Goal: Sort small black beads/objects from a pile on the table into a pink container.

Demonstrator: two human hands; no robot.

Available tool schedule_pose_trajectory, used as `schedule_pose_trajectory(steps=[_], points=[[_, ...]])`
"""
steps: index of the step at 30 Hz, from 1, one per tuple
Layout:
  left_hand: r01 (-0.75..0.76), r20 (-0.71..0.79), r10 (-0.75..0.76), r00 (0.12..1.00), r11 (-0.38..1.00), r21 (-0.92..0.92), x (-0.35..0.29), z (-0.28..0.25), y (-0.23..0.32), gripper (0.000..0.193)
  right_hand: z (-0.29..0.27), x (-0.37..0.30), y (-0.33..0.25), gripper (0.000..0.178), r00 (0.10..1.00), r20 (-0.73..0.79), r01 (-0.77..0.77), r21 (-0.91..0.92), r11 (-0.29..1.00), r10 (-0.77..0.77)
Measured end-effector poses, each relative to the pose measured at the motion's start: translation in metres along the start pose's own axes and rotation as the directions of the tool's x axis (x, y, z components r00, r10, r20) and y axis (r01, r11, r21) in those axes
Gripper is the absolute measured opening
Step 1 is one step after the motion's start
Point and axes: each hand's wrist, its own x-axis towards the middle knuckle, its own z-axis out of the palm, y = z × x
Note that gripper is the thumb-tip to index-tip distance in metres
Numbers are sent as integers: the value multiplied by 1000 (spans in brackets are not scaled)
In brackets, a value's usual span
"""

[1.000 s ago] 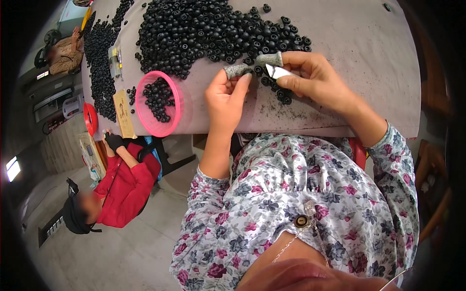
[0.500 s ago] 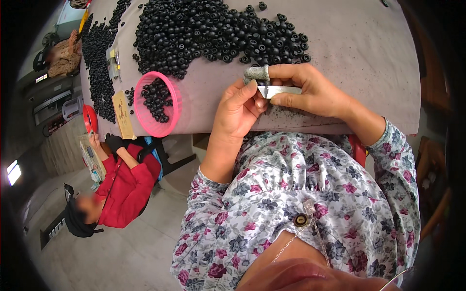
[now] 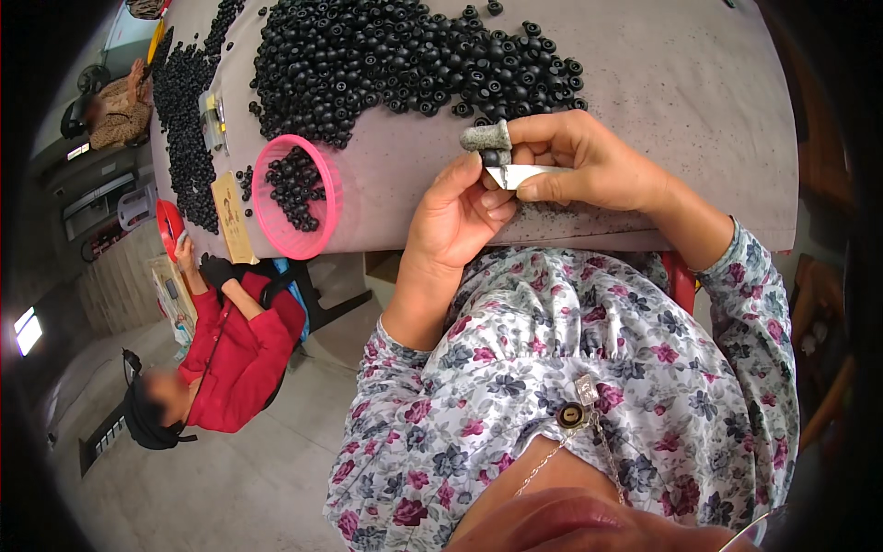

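My left hand (image 3: 449, 213) is closed in a pinch on a small round black rubber-like piece (image 3: 495, 158), held just above the table's near edge. In my right hand (image 3: 598, 167) is a short silvery knife (image 3: 532, 174), gripped by the thumb and fingers with its slanted tip pointing left, at the underside of the piece. A grey, speckled finger cover (image 3: 484, 138) sleeves my right index finger, which rests against the piece's upper side. My left fingers partly hide the piece.
A large heap of similar black pieces (image 3: 368, 60) lies beyond my hands. To the left stand a pink basket (image 3: 338, 198) with some pieces, a tan card (image 3: 232, 216) and another pile (image 3: 189, 138). A person in red (image 3: 244, 368) sits at the left, holding a red container (image 3: 169, 228).
The knife has tilted slightly and shifted within my grip, and more of the black piece now shows beneath the finger cover. My hands stay in nearly the same place.
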Motion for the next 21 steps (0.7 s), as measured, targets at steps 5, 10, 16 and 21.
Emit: schedule_pose_trajectory(steps=[5, 10, 16, 21], points=[[-1, -2, 1, 1000, 1000, 8, 0, 3, 2, 26, 2, -1, -6, 43, 1000, 8, 0, 78, 997, 0], [-62, 62, 55, 997, 993, 104, -1, 5, 1, 23, 0, -1, -5, 48, 999, -9, -42, 56, 998, 42], [-134, 65, 123, 990, 966, 223, -6, 14, -1, 23, 3, -1, -5, 42, 997, -46, -57, 28, 998, 58], [-159, 44, 153, 987, 957, 242, -6, 11, -2, 22, 2, -1, -8, 39, 995, -30, -94, 81, 992, 96]])
